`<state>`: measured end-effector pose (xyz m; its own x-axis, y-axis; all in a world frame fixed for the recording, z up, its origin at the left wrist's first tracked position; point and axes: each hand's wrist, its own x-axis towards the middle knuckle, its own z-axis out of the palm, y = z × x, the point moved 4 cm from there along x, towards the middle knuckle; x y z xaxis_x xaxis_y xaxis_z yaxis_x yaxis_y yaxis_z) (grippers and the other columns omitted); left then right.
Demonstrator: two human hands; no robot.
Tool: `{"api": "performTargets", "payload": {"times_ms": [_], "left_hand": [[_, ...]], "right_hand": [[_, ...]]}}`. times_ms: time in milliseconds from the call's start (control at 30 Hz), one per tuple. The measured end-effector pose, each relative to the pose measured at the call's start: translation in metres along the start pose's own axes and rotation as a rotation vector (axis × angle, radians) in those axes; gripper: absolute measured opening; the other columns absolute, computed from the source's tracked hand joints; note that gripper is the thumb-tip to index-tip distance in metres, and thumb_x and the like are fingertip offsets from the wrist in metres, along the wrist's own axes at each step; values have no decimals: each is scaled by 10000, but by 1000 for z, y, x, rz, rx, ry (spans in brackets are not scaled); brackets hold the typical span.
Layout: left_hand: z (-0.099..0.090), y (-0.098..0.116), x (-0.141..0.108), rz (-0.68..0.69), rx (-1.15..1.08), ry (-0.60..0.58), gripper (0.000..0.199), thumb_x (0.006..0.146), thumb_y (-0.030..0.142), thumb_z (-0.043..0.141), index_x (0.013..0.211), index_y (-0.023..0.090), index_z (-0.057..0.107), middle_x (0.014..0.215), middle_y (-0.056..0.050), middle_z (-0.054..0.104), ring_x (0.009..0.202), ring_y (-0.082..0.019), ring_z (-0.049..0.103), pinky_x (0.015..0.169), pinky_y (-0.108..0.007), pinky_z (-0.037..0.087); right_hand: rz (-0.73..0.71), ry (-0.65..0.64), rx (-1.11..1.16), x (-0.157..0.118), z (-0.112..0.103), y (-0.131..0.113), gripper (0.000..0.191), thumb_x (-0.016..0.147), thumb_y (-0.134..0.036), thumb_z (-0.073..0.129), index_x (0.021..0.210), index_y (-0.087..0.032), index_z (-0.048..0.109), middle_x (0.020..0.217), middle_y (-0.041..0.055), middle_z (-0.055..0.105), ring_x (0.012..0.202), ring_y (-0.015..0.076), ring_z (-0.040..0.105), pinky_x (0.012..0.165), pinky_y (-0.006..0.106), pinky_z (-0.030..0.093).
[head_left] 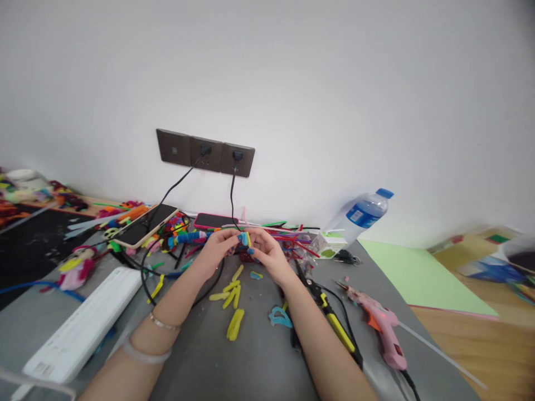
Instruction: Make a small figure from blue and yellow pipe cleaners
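Note:
Both hands meet near the middle of the grey table. Between their fingertips is a small blue and yellow fuzzy piece. My left hand pinches its blue side, and my right hand holds the yellow side. Below them lie several yellow fuzzy strips and a thicker yellow piece. A small blue and yellow piece rests just under the hands. Beside my right forearm is a bent light-blue loop.
A pink glue gun and yellow-black pliers lie on the right, a water bottle and small box behind. A white power strip, phone and black cables are left. Coloured stems lie along the wall.

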<state>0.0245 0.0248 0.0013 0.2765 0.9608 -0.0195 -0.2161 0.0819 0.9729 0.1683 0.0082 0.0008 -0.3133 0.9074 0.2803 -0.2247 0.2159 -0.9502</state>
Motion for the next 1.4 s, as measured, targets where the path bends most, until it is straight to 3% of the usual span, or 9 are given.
{"api": "performTargets", "payload": {"times_ms": [933, 1400], "left_hand": [[0, -1, 0, -1, 12, -4, 239, 660, 383, 721, 715, 163, 647, 621, 31, 509, 534, -85, 376, 513, -226, 280], [-4, -3, 2, 71, 85, 1, 199, 720, 354, 707, 740, 160, 665, 666, 16, 549, 560, -87, 398, 509, -216, 277]], "right_hand": [[-87, 77, -75, 2, -4, -2, 361, 733, -352, 761, 1033, -212, 618, 710, -25, 482, 643, 136, 442, 588, 258, 358], [-111, 96, -82, 3, -6, 0, 325, 739, -316, 760, 1004, -207, 608, 681, -35, 474, 603, 125, 414, 549, 248, 319]]}}
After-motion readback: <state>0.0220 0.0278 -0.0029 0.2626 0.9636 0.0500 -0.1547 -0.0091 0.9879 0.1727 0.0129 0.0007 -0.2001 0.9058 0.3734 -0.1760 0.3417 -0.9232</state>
